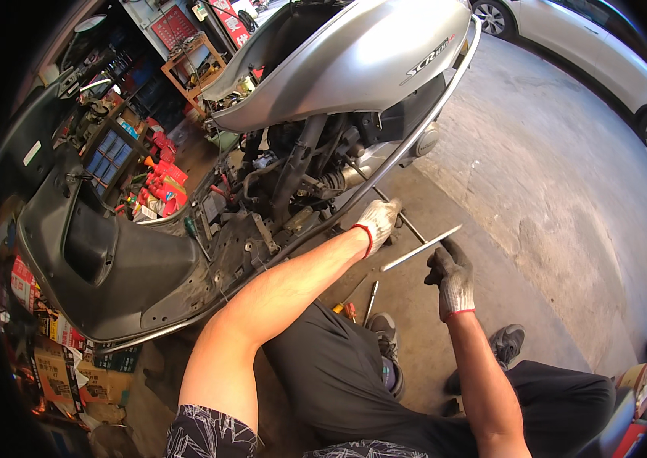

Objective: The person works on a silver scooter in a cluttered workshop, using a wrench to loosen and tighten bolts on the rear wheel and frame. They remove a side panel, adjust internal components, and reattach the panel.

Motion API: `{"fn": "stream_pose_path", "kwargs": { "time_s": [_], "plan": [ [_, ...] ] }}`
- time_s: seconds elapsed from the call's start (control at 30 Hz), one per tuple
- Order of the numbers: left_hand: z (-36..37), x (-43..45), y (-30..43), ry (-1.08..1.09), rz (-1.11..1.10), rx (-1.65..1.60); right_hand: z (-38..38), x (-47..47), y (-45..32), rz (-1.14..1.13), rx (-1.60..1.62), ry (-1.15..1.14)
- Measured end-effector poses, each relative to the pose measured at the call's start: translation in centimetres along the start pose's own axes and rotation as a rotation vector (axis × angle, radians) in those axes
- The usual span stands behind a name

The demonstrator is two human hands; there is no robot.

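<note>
My left hand, in a white knit glove with a red cuff, is closed around the shaft of a T-handle wrench. The shaft runs beneath a curved metal side rail into the exposed engine area of a silver scooter; the wrench's far tip is hidden. Beside the crossbar is my right hand, its glove blackened at the fingers. One finger reaches up to the bar's right part, the others are curled and apart; whether it touches the bar is unclear.
A green-handled screwdriver leans on the scooter's uncovered floor frame. On the ground lie a yellow-handled screwdriver, an orange-handled tool and a metal rod-like tool. Cardboard boxes stand left; a white car is parked behind.
</note>
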State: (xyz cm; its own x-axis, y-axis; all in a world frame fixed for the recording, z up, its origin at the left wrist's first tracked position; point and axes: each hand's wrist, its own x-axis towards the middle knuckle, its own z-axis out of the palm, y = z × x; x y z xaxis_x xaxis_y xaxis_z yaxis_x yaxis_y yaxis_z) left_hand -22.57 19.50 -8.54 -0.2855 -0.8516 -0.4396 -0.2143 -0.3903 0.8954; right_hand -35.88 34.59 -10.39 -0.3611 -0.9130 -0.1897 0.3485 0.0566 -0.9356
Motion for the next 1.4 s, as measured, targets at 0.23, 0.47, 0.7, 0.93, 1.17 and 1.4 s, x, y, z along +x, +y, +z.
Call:
{"fn": "stream_pose_path", "kwargs": {
  "time_s": [0.23, 0.47, 0.7, 0.93, 1.17, 1.4],
  "plan": [
    [0.5, -0.6, 1.4, -0.013, 0.076, 0.025, 0.2, -0.8, 0.8, 0.248, -0.314, -0.342],
    [0.3, -0.5, 0.8, 0.065, -0.018, 0.044, 1.6, -3.2, -0.3, -0.261, -0.071, -0.255],
    [0.5, -1.0, 1.3, 0.070, 0.004, 0.073, -0.7, -0.8, -1.8, -0.130, -0.069, -0.055],
    [1.0, -0.1, 1.1, 0.084, 0.002, 0.054, -1.7, -0.1, 0.3, 0.265, -0.156, -0.272],
    [-0.3, -0.6, 0.5, 0.127, 0.035, 0.108, 0.5, -3.3, -3.1, 0.020, -0.091, -0.483],
    [-0.1, 0.0, 1.2, 0.136, 0.083, 0.122, -1.1, -0.4, -2.0, 0.021, 0.019, -0.089]
  ]
}}
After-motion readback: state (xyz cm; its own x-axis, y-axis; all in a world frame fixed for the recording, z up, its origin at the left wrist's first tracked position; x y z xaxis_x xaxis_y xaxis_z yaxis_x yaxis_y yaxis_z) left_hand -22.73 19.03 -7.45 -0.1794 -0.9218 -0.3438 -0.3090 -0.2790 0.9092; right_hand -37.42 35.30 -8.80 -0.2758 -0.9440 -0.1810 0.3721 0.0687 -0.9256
